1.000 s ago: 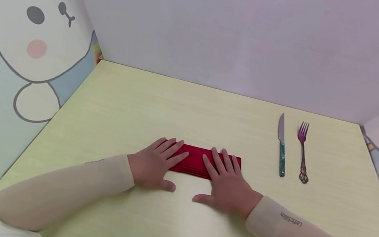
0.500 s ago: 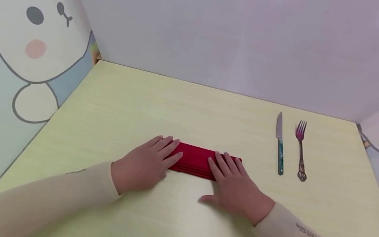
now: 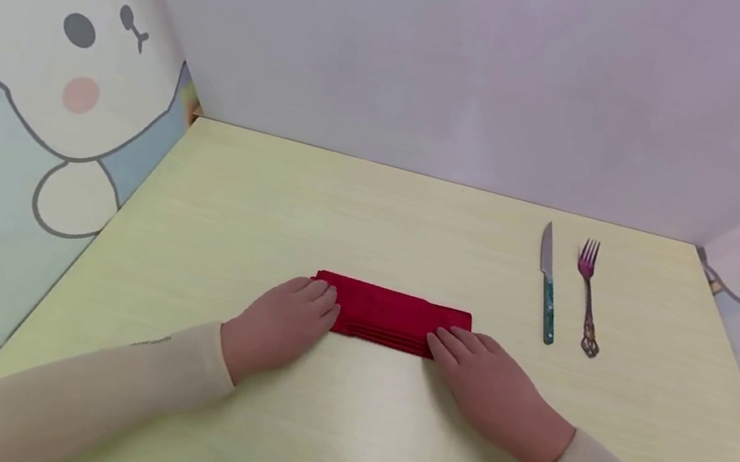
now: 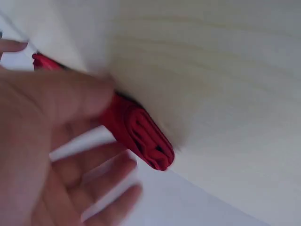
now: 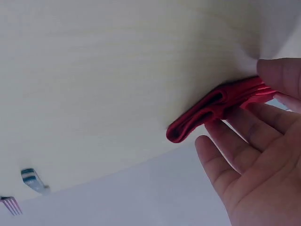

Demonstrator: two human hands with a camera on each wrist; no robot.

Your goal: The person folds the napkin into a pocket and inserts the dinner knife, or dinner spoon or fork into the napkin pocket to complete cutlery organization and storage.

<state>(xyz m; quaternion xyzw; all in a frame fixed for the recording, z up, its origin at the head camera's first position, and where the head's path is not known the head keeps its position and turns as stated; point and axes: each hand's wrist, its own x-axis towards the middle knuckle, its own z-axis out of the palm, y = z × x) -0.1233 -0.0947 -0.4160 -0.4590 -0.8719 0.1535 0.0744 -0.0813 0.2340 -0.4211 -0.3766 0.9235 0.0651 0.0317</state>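
A red cloth, folded into a narrow flat strip of several layers, lies crosswise on the table. Over its left end is my left hand, fingers together and loosely bent on top. The left wrist view shows that thumb alongside the near side of the rolled cloth end, the fingers spread loosely. My right hand rests its fingertips on the near right part of the strip. In the right wrist view its fingers are nearly straight against the layered cloth, the thumb apart from them near the front side.
A table knife with a green handle lies at the right on the pale table. Beside it, farther right, lies an ornate fork. A pale wall rises along the table's far edge.
Both hands have drawn back toward the near side and outward to the strip's ends. Their spread fingers have come together, and the thumbs have gone out of sight in the head view.
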